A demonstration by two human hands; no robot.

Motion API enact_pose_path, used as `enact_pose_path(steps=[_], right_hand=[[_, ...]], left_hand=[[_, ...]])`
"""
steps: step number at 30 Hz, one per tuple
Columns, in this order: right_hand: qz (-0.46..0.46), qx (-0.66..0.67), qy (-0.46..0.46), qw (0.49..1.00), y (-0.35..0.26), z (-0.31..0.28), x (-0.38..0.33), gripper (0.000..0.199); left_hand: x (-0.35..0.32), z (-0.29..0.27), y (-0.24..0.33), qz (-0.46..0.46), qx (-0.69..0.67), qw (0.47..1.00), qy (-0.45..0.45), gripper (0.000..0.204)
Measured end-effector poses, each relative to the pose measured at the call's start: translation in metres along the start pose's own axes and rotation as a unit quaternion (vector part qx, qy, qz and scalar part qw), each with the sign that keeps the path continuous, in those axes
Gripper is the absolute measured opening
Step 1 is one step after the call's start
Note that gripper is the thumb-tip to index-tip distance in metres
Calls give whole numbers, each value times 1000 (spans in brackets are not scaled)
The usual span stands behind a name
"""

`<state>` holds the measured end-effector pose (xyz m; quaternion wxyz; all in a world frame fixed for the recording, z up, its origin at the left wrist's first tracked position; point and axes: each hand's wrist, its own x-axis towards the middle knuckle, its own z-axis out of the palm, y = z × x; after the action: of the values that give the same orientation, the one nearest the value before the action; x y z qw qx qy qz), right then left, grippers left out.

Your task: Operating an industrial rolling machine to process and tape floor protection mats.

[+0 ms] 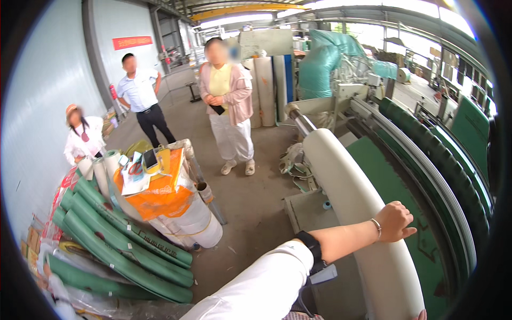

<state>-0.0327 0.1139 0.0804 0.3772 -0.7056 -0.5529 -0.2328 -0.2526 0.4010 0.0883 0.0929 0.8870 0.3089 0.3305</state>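
Note:
A long, thick white roll (349,176) lies lengthwise in front of me on a metal shaft (301,120). My left hand (393,221), with a bracelet at the wrist, is over the roll's right side. Its fingers are curled and its thumb sticks out; the palm side is hidden. A white sleeve and a black band (312,249) cover part of that arm. Of my right hand (422,315), only fingertips show at the lower edge, against the roll's near end. A green sheet (397,184) stretches beside the roll on the machine.
Machine rails (426,154) run along the right. On the left, several green rolls (122,234) lie beside an orange-wrapped stack (160,197) topped with papers and a phone (151,158). One person (226,96) stands ahead; two more stand at the left. Teal-wrapped bundles (320,58) are behind.

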Motion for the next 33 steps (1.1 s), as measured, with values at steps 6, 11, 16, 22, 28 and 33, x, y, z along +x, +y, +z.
enact_pose_path(steps=[6, 11, 16, 22, 28, 33], right_hand=[[-126, 131, 68, 981, -12, -7, -56, 25], [118, 213, -214, 946, -3, 32, -127, 32], [360, 268, -188, 874, 119, 89, -183, 40], [565, 486, -41, 666, 96, 142, -185, 54], [644, 559, -108, 511, 41, 122, -136, 54], [603, 661, -117, 431, 51, 149, -145, 58]], left_hand=[[-62, 16, 6, 185, -28, 982, 25, 72], [-82, -15, 8, 171, 29, 982, -73, 110], [-69, -2, 23, 160, 16, 982, -99, 117], [-75, -19, 13, 150, 85, 983, -72, 105], [-71, -15, 29, 141, 108, 979, -104, 105], [-74, -20, 23, 145, 111, 979, -91, 105]])
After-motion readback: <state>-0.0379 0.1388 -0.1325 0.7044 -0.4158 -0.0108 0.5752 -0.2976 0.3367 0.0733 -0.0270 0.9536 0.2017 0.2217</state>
